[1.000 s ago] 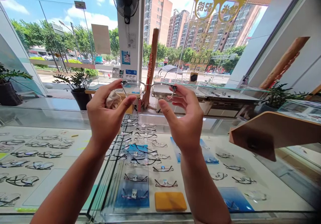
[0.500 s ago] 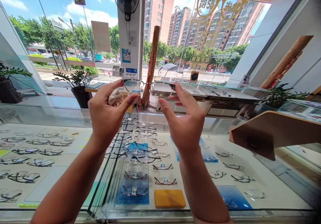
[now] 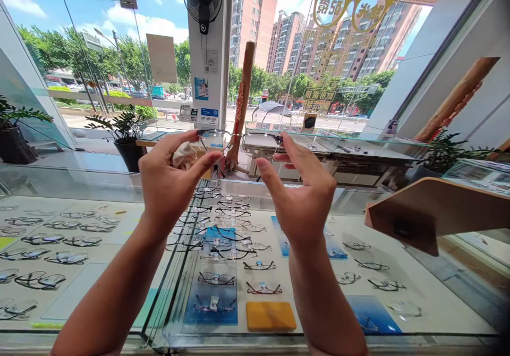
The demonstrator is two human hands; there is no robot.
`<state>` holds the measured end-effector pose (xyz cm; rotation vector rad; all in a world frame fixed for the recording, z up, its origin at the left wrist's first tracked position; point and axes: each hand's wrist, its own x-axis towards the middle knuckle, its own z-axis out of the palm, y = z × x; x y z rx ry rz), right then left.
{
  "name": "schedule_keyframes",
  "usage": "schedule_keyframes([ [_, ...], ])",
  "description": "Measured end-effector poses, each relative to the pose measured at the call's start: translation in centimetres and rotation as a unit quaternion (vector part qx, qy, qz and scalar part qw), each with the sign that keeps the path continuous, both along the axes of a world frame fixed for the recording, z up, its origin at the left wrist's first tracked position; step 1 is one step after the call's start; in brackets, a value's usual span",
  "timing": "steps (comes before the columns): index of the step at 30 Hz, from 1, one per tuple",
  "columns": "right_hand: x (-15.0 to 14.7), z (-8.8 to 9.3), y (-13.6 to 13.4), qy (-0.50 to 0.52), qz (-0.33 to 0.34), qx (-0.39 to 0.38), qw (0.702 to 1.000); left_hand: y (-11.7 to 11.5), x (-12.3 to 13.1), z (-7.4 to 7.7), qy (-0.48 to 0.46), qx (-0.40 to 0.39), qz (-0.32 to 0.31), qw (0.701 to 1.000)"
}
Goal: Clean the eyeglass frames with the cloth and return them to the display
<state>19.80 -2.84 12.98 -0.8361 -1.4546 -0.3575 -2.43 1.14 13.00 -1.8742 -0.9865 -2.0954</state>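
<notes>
A pair of eyeglasses (image 3: 263, 142) with a dark upper rim and clear lenses is held up in the air between my two hands. My left hand (image 3: 169, 172) pinches its left end between index finger and thumb. Tucked in that same palm is a crumpled whitish cloth (image 3: 184, 155). At the other end, my right hand (image 3: 305, 186) grips the frame near the hinge with the index finger, its thumb lower down by the lens. Both hands are above the glass display case, not touching it.
Below me a glass display case (image 3: 314, 303) holds rows of eyeglasses (image 3: 263, 288) and a yellow-orange box (image 3: 271, 316). A brown angled board (image 3: 434, 210) juts in from the right. Farther off stand a potted plant (image 3: 129, 151) and a wooden post (image 3: 244, 87).
The eyeglasses have shifted slightly right and down, their right end tipping a little. My right hand has moved slightly right. The left hand keeps its pinch and the cloth.
</notes>
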Motion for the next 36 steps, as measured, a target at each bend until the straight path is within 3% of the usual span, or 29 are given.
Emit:
schedule_keyframes([
  [15, -0.3, 0.1, 0.1, 0.002, 0.011, -0.016, 1.0, -0.8, -0.3, 0.5, 0.017, 0.015, 0.017, 1.0],
  [36, -0.4, -0.1, 0.8, 0.013, 0.008, -0.097, 0.995, -1.5, 0.0, 0.5, 0.036, 0.046, 0.044, 0.997],
])
